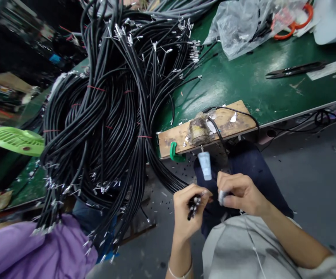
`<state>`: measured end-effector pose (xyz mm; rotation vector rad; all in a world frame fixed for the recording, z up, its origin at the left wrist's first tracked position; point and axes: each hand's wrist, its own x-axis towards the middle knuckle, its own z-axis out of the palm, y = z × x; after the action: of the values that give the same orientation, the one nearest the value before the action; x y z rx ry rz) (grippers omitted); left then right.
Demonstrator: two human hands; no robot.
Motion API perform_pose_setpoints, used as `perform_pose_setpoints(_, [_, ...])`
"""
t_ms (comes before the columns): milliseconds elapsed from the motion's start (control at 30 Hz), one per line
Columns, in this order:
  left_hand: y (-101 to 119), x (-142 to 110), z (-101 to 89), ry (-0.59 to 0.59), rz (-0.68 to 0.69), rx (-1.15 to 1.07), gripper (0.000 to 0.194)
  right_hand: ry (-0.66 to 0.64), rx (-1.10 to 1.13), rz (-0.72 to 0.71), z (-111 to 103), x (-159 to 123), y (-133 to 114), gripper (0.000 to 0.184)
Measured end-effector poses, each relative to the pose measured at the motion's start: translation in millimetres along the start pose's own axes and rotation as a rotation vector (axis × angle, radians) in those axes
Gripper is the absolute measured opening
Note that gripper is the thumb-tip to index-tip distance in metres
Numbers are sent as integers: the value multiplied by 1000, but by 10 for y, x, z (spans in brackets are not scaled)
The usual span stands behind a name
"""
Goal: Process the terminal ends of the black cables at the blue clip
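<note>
My left hand (pixel 189 209) is closed around the ends of a bundle of black cables (pixel 168 176), whose cut tips poke out of the fist. The bundle runs back up to the large heap on the table. Just to the right, my right hand (pixel 242 192) has its fingers pinched together, with a whitish-grey wrap or piece at the fingertips; what it holds, if anything, is too small to make out. Above both hands, a pale blue tapered piece (pixel 204 166) sticks out on a shaft from a small tape-covered motor-like unit (pixel 199 130) on a wooden board (pixel 174 141).
A green clamp (pixel 174 152) grips the board's edge. Heaped black cables (pixel 121 100) with stripped ends cover the table's left. On the green table (pixel 243 81) lie dark snips (pixel 295 70), orange-handled scissors (pixel 309 17) and a plastic bag (pixel 234 27). A person in purple (pixel 40 248) sits at left.
</note>
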<state>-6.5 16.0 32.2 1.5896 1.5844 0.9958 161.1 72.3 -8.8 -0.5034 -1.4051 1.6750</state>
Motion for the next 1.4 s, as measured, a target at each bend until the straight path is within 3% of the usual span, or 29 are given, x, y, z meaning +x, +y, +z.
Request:
perform_pose_setpoints(100, [-13, 31, 28, -30, -17, 15, 6, 43, -142, -47, 4, 11, -71, 13])
perform_pose_setpoints(233, [-54, 1, 72, 4, 56, -13, 14, 97, -356, -162, 72, 24, -135, 10])
perform_pose_setpoints(400, [-47, -75, 143, 184, 157, 12, 16, 379, -405, -197, 256, 23, -22, 14])
perform_pose_setpoints(467, [-35, -89, 182, 227, 142, 72, 10, 467, -293, -149, 351, 22, 40, 15])
perform_pose_setpoints(567, [-27, -87, 232, 269, 114, 124, 4, 521, 122, 45, 476, 35, 85, 18])
perform_pose_setpoints(667, [-36, -75, 249, 272, 95, 123, 3, 471, 613, 306, 520, 64, 77, 24])
perform_pose_setpoints(767, [-39, -69, 230, 240, 102, 99, 4, 378, 792, 434, 467, 75, 87, 26])
perform_pose_setpoints(933, [10, -65, 166, 150, 87, 69, 15, 320, 471, 295, 304, 12, 173, 26])
perform_pose_setpoints(1167, [24, -62, 132, 80, 36, 49, 23, 92, -76, 26, 65, -15, 91, 22])
perform_pose_setpoints(1267, [37, -62, 105, 33, 25, 22, 24, 61, -109, -79, -16, 29, 90, 22])
perform_pose_setpoints(1400, [77, -45, 66, -9, 11, -10, 31, 142, 37, -139, 80, 98, 159, 4])
